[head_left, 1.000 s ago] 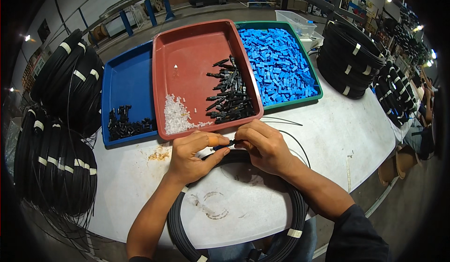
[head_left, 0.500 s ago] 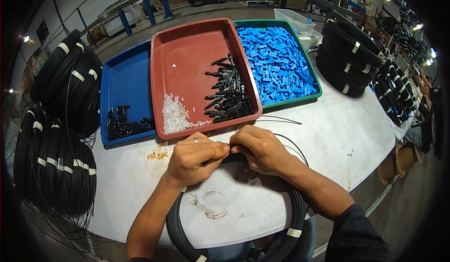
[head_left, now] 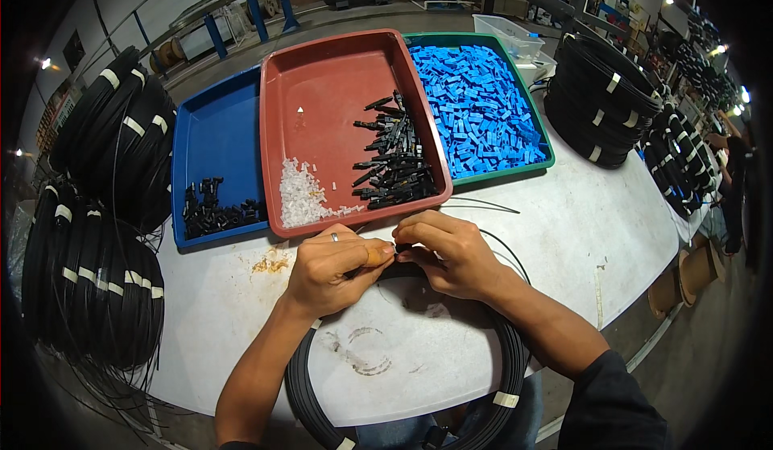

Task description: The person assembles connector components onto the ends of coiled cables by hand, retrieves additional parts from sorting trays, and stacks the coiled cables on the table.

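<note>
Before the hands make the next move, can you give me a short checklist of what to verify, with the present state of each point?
1. Both hands meet over the table: ok; left hand and right hand touch at the fingertips.
2. Small black part is held between them: ok, but its seating cannot be told.
3. Black cable coil lies around the work spot: ok.
4. Red tray with black connectors and white pieces is near: ok.
5. Blue parts in green tray are stocked: ok.
6. Cable end alignment: cannot tell, fingers hide it.

Bare table (head_left: pixel 580 233) right of hands (head_left: pixel 394 257); red tray (head_left: pixel 346 88) blocks ahead; cable coil (head_left: pixel 507 369) perhaps crowds underneath.
</note>
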`<state>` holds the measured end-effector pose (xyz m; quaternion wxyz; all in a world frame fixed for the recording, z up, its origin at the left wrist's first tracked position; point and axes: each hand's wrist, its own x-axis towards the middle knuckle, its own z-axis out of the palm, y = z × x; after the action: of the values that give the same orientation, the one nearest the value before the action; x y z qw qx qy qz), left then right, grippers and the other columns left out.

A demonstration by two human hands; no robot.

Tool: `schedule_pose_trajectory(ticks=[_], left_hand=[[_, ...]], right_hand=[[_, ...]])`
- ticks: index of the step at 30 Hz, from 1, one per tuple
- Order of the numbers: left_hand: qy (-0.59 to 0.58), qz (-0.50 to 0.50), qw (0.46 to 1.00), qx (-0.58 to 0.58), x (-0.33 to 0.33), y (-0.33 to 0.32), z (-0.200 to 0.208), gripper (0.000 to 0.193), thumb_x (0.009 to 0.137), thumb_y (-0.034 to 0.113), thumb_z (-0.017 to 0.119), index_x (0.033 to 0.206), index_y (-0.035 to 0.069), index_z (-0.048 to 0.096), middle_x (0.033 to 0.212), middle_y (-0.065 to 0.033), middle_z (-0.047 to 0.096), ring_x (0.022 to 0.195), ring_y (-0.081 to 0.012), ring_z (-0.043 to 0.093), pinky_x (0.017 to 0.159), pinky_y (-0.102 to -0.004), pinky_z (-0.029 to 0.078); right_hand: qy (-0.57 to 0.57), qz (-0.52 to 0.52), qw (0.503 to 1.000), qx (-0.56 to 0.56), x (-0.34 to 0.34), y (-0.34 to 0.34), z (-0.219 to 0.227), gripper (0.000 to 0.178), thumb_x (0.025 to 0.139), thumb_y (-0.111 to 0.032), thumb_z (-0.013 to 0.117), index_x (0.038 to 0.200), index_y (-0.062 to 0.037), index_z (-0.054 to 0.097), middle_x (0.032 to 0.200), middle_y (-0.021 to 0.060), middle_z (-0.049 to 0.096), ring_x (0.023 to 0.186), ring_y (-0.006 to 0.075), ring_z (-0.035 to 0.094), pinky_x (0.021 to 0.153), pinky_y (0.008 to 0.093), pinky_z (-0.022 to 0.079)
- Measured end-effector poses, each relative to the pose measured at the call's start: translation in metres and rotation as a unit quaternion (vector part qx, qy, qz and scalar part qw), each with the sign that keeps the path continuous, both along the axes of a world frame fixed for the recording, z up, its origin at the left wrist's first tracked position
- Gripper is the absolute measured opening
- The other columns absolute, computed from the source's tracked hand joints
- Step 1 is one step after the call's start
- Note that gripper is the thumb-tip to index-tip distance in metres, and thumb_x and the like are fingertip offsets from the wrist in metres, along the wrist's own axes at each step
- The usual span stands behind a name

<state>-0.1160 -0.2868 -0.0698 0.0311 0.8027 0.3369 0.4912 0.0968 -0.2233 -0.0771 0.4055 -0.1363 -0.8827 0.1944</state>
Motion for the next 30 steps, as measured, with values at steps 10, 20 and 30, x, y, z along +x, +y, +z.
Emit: schedule_pose_trajectory(ticks=[10, 20, 30], left_hand=[[0.016, 0.01, 1.0, -0.008, -0.0005, -0.0013, 0.0008, 0.016, 0.072, -0.003, 0.087, 0.084, 0.003, 0.077, 0.081, -0.0085, 0.078, 0.062, -0.0163, 0.069, 0.065, -0.0289, 0.052], [0.03, 0.012, 0.999, -0.004, -0.0024, -0.0004, -0.0004, 0.015, 0.072, -0.001, 0.087, 0.081, 0.005, 0.077, 0.08, -0.0078, 0.078, 0.058, -0.0144, 0.066, 0.061, -0.0277, 0.049], [0.034, 0.018, 0.999, 0.003, -0.0023, -0.0005, 0.0004, 0.015, 0.072, -0.001, 0.087, 0.081, 0.006, 0.077, 0.078, -0.007, 0.077, 0.056, -0.0137, 0.065, 0.061, -0.0274, 0.048]], right_hand=[[-0.002, -0.003, 1.0, -0.016, -0.0013, -0.0026, 0.0044, 0.022, 0.082, 0.003, 0.073, 0.099, -0.0017, 0.062, 0.107, 0.0113, 0.063, 0.09, 0.0338, 0.068, 0.073, 0.0416, 0.056], [-0.007, -0.012, 1.0, 0.003, -0.0002, -0.0017, 0.0027, 0.027, 0.079, 0.003, 0.076, 0.1, -0.0034, 0.062, 0.115, 0.0119, 0.061, 0.092, 0.0332, 0.069, 0.074, 0.0419, 0.058], [-0.016, -0.03, 0.999, -0.008, 0.0004, -0.0047, 0.006, 0.023, 0.079, 0.001, 0.077, 0.098, -0.0029, 0.063, 0.119, 0.012, 0.059, 0.094, 0.0334, 0.069, 0.074, 0.0417, 0.059]])
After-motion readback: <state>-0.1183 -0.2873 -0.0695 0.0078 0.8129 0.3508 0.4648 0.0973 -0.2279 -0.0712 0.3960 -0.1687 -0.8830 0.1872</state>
